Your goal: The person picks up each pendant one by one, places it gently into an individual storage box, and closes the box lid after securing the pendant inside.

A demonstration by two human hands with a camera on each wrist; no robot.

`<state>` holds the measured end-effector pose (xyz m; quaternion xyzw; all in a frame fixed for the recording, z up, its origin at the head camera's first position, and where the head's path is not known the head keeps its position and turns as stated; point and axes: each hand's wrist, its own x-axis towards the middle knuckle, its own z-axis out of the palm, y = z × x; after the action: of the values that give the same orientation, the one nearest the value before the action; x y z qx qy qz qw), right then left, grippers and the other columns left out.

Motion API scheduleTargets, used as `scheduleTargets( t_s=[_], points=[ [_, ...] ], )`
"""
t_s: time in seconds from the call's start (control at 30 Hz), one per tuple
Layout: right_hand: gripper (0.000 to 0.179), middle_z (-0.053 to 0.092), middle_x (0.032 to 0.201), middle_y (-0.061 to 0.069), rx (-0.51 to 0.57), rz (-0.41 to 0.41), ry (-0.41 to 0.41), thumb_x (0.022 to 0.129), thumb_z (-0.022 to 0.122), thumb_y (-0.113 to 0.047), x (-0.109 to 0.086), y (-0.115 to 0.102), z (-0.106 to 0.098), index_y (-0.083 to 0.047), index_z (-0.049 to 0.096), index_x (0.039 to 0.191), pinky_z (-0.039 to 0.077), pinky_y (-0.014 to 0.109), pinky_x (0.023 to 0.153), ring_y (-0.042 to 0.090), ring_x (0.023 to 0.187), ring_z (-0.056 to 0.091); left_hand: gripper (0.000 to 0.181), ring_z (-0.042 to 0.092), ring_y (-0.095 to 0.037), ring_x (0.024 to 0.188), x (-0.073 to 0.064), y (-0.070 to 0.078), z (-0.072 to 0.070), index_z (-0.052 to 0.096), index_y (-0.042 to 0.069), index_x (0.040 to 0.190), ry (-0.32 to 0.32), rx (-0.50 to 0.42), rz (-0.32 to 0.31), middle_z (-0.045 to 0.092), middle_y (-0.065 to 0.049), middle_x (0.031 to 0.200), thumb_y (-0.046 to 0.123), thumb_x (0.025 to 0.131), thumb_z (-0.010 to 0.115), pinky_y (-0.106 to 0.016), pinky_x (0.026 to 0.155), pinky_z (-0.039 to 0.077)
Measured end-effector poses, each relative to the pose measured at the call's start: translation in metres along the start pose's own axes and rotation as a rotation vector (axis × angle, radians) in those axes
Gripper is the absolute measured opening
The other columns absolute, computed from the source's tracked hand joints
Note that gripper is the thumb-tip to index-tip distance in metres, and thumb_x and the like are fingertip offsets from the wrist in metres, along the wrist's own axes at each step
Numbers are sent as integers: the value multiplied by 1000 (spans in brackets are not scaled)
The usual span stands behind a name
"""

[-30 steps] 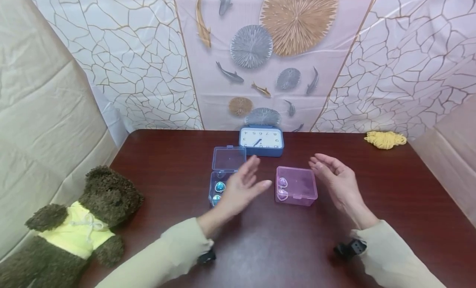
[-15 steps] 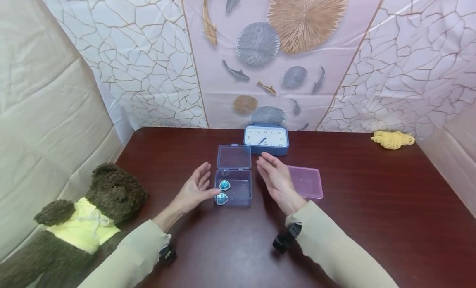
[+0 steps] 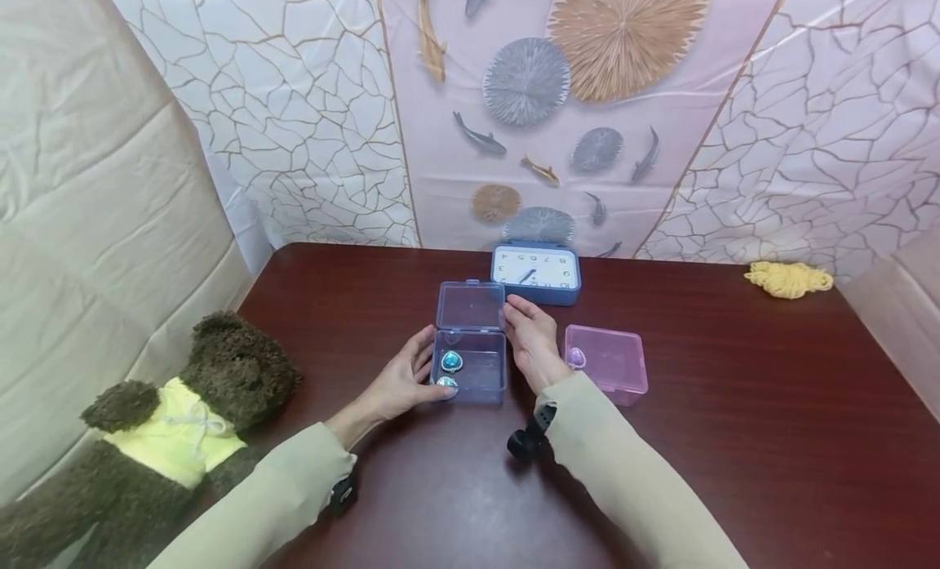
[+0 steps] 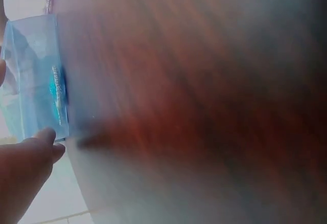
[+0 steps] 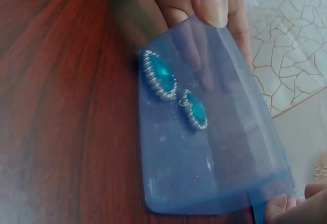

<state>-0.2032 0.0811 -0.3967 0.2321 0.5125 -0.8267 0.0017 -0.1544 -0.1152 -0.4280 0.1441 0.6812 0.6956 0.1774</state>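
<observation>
A clear blue plastic box stands on the table, its hinged lid raised and tilted back. Two blue gems with silver beaded rims lie at its left side, one gem behind the other; both show through the box wall in the right wrist view. My left hand holds the box's left side, thumb at the front left corner and fingers along the side. Beside the lid's right edge is my right hand, its fingertips touching it near the hinge.
Right of my right hand sits a closed pink box with a purple gem visible. A blue clock stands behind the lid. Yellow yarn lies at the back right, a brown teddy bear at the left.
My left hand drew back left from over the blue box, then came onto its left side. The right hand moved left from the pink box to the blue lid.
</observation>
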Motion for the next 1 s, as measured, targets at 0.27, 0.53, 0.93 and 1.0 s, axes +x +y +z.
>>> scheduleTargets(
  t_s=[0.27, 0.53, 0.93, 1.0],
  points=[
    [36, 61, 90, 6, -40, 0, 27, 90, 54, 6, 7, 1, 1, 6, 55, 126, 48, 13, 60, 4, 64, 56, 91, 23, -34, 140, 5, 0, 3, 12, -5, 145, 10, 21, -2, 22, -25, 150, -14, 74, 68, -41, 115, 24],
    [37, 58, 98, 8, -33, -24, -40, 91, 50, 9, 5, 0, 6, 8, 53, 128, 50, 14, 66, 5, 70, 56, 91, 25, -37, 139, 2, -1, 2, 15, -7, 144, 33, 31, 22, 25, -27, 148, -9, 73, 72, -42, 113, 27],
    [24, 55, 90, -2, -31, -35, -114, 88, 52, 12, -18, -10, -1, 0, 54, 109, 50, 21, 89, 7, 88, 54, 87, 21, -35, 141, 1, 6, 4, 13, -7, 144, 22, 2, -27, 21, -27, 150, -16, 75, 66, -40, 112, 28],
    [21, 54, 88, -3, -39, -35, -109, 88, 52, 11, -23, -9, -4, -1, 56, 104, 51, 16, 79, 5, 83, 54, 88, 22, -35, 140, 2, 3, 3, 14, -6, 144, 25, 3, -24, 22, -26, 150, -15, 75, 67, -40, 112, 29]
  ],
)
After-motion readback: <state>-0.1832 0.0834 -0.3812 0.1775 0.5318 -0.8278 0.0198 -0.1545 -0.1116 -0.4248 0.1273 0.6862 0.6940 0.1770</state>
